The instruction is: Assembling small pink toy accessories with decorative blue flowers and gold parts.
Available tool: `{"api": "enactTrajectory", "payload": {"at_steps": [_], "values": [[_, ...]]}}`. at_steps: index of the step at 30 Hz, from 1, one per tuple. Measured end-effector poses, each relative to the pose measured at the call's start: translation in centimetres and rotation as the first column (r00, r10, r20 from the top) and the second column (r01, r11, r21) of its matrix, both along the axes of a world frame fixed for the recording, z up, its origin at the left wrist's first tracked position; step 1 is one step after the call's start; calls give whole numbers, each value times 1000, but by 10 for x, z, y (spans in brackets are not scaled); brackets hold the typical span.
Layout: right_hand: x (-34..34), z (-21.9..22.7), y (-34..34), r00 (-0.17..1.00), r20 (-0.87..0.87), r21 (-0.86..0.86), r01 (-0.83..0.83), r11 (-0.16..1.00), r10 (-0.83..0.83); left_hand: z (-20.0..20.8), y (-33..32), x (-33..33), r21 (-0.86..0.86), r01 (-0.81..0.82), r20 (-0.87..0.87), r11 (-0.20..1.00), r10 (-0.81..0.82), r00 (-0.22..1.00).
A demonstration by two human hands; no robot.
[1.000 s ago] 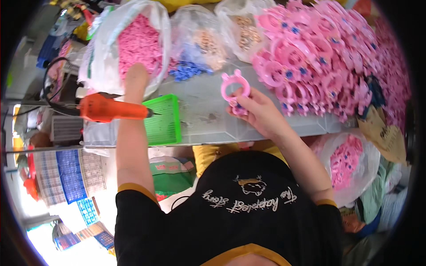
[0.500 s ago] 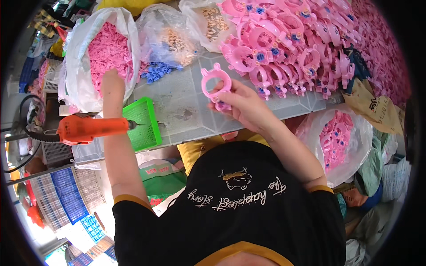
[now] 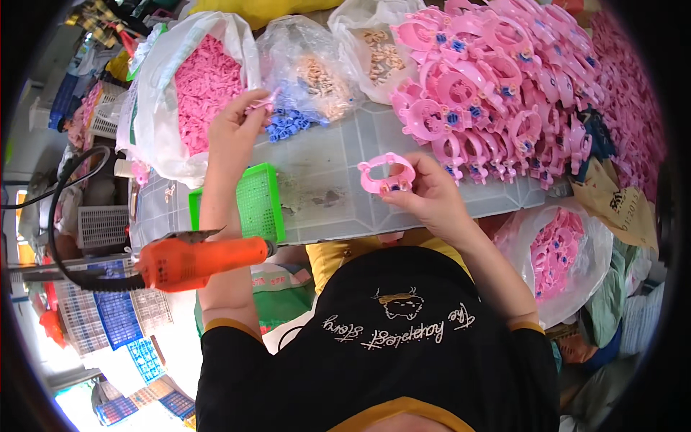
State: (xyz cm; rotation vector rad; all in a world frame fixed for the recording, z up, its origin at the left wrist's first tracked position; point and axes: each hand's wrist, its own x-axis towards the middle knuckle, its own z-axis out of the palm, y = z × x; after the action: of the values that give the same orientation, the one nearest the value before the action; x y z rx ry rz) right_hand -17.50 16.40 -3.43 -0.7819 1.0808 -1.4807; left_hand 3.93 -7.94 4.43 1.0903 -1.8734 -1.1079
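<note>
My left hand [image 3: 234, 137] is raised beside an open white bag [image 3: 155, 108] full of small pink plastic parts [image 3: 205, 90]. Its thumb and fingers pinch a small pink plastic part [image 3: 259, 104]. Over the table, my right hand [image 3: 435, 193] grips a pink ring-shaped plastic frame [image 3: 367, 178] by its near right side. Small knobs stick out from the ring, and a dark blue bit shows near my fingertips. The two pieces are well apart.
An orange power screwdriver [image 3: 201, 263] hangs across my left forearm, near a green basket [image 3: 279, 209]. Blue parts [image 3: 294, 124] and bagged beige pieces [image 3: 317, 79] lie behind. Pink frames [image 3: 489, 93] are heaped at the right; a bag of pink pieces [image 3: 558, 252] sits below the table edge.
My left hand has come out of the bag of pink parts, now with a small pink part in its fingers. In my right hand the ring-shaped frame has tilted. The screwdriver appears lower.
</note>
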Motion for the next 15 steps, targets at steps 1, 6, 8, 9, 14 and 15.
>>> {"api": "enactTrajectory", "payload": {"at_steps": [1,6,8,9,14,15], "values": [[0,0,-2,986,-162,-78,23,997,-36,0,11,-10,2,99,5,995,-99,995],[-19,8,-19,410,-686,-696,-127,707,-602,17,61,-41,78,402,-8,912,-403,915],[-25,16,-12,286,-724,-685,-194,702,-628,17,76,-47,95,446,-59,890,-442,895],[-26,16,-10,253,-714,-699,-216,681,-653,16,81,-49,105,477,-103,872,-468,878],[-26,14,-5,188,-703,-708,-277,649,-686,5,98,-57,62,512,-142,857,-500,854],[-26,15,-6,190,-704,-707,-278,650,-684,2,101,-59,14,508,-137,861,-502,854]]}}
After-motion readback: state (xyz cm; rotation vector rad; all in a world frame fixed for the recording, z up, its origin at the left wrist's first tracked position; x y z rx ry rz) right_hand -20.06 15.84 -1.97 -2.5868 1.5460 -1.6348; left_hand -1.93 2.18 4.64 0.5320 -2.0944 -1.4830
